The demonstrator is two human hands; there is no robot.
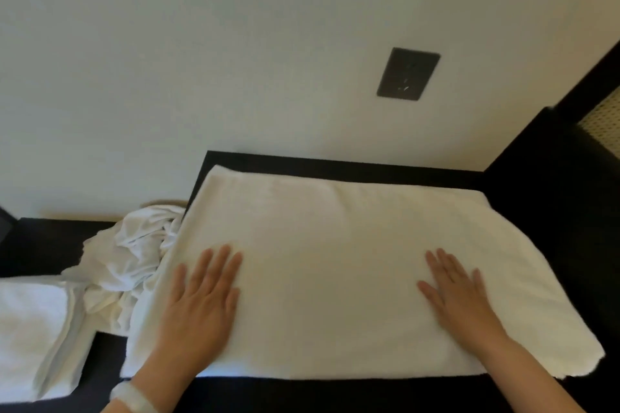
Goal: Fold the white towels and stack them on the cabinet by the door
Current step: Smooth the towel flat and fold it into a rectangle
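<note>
found the left hand (198, 295) laid palm down, fingers straight and a little spread, on the near left part of a large white terry towel (335, 238); curled round nothing, pinched nothing. found the right hand (459, 295) the same way on the near right part, flat and relaxed, pressing rather than holding. noticed a white band (134, 399) on the left wrist.

placed the towel as a broad folded rectangle spread over most of a black cabinet top (335, 163), against the wall, with its near right corner drooping past the front edge (rounded and limp there).

judged it soft, light and thick-piled: nothing to break, little to slip, but no stiffness at all, so likely to sag and spill its fold if lifted by one corner. reckoned the best hold a pinch at both corners of one short edge for a further fold, or both hands slid underneath for carrying.

further left, saw a crumpled heap of white cloth (134, 251) touching the towel's left edge, and past it a neatly folded white towel (30, 329) on a dark surface (43, 238) that seemed lower. on the pale wall above, made out a dark rectangular wall plate (407, 74).

read no brand, label or writing anywhere; caught only small marks on the plate, too blurred to tell.
</note>
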